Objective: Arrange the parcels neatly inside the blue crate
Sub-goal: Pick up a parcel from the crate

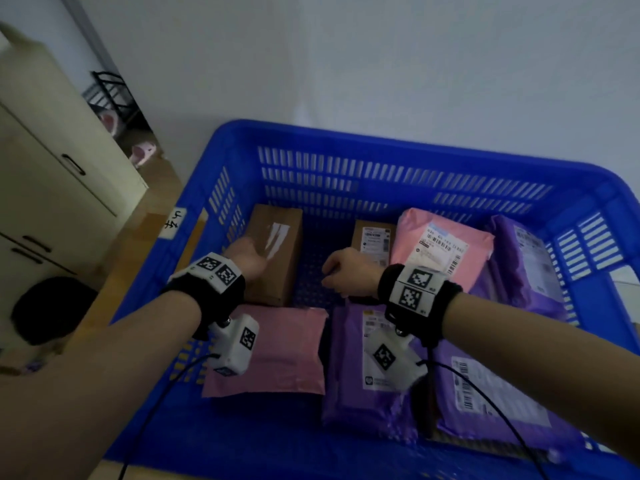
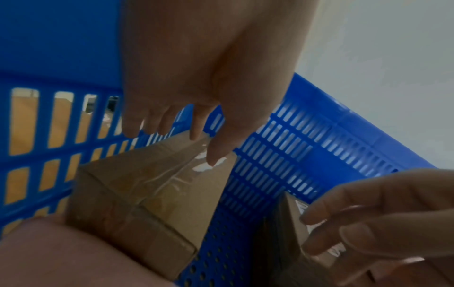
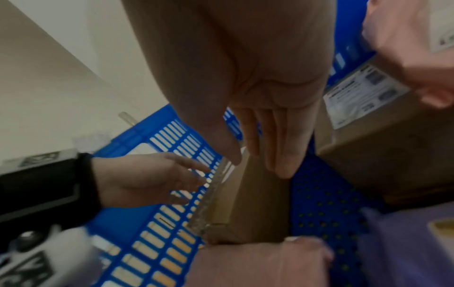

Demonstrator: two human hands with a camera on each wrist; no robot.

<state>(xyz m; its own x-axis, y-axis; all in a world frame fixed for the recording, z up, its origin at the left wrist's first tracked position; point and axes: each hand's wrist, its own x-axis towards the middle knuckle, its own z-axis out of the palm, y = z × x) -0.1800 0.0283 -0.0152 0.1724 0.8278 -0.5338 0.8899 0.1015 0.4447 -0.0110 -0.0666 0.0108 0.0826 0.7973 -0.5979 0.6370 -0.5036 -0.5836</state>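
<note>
Perforated blue plastic crate [image 1: 398,140]; matt brown cardboard box [image 1: 277,258] under glossy clear tape; smooth pink poly mailer [image 1: 287,351]

Off to the left we've got a cream cabinet [image 1: 52,161] with dark handles. Beyond the cabinet, through a gap, we see a black metal frame [image 1: 107,95] and something pink [image 1: 142,154] low on the floor. In front of the cabinet we spot a dark rounded shape [image 1: 48,306], too blurred to identify.
</note>
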